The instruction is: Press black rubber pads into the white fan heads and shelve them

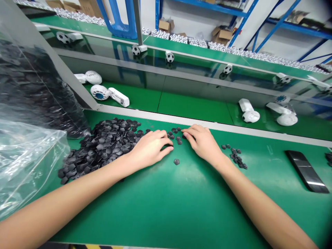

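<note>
Flanking black pieces [179, 142]: left hand [152, 146], right hand [200, 140]

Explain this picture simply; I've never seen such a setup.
No robot here: one camera, worn on a person's head, looks forward and down at their bare hands. The left hand is at the edge of a large heap of black pieces. Between it and the right hand lie a few loose pieces. Whether either hand grips one is hard to tell. Farther right on the green tabletop are a smaller group of pieces and a flat black object.
</note>
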`<control>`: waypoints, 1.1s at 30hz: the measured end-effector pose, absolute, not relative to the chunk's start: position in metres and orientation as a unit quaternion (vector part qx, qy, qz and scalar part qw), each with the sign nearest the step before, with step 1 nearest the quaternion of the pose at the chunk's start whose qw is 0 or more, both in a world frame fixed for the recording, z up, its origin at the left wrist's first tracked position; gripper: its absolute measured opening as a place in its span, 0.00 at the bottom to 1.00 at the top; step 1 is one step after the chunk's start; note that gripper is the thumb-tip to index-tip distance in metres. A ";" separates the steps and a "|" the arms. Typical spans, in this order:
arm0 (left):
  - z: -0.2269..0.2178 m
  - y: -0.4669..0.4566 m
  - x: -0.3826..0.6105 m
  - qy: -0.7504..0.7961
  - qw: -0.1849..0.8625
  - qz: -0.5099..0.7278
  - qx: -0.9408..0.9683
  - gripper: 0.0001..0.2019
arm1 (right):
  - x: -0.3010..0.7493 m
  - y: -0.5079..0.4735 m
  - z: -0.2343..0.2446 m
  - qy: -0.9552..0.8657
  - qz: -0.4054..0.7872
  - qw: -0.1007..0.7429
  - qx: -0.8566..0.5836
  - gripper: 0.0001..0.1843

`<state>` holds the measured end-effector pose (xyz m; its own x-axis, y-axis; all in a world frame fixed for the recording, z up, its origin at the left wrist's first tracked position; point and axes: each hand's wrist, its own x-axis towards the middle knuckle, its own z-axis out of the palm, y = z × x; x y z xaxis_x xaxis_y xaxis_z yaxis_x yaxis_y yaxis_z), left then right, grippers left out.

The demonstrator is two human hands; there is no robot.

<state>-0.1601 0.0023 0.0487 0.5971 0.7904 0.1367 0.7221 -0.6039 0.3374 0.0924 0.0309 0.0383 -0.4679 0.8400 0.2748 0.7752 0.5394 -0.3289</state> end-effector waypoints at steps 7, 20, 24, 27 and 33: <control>0.052 0.016 -0.172 0.474 -0.013 0.101 0.874 0.15 | 0.075 0.048 0.033 -0.865 0.101 0.232 -0.434 0.17; 0.055 0.022 -0.176 0.478 0.060 0.136 0.866 0.15 | 0.062 0.074 0.041 -0.889 0.084 0.169 -0.417 0.11; 0.059 0.025 -0.177 0.507 0.109 0.121 0.846 0.13 | 0.064 0.079 0.039 -0.888 0.101 0.172 -0.415 0.10; 0.057 0.027 -0.180 0.524 0.085 0.114 0.840 0.12 | 0.062 0.085 0.036 -0.878 0.117 0.189 -0.425 0.14; 0.057 0.026 -0.182 0.526 0.038 0.184 0.829 0.18 | 0.058 0.083 0.024 -0.842 0.107 0.267 -0.458 0.18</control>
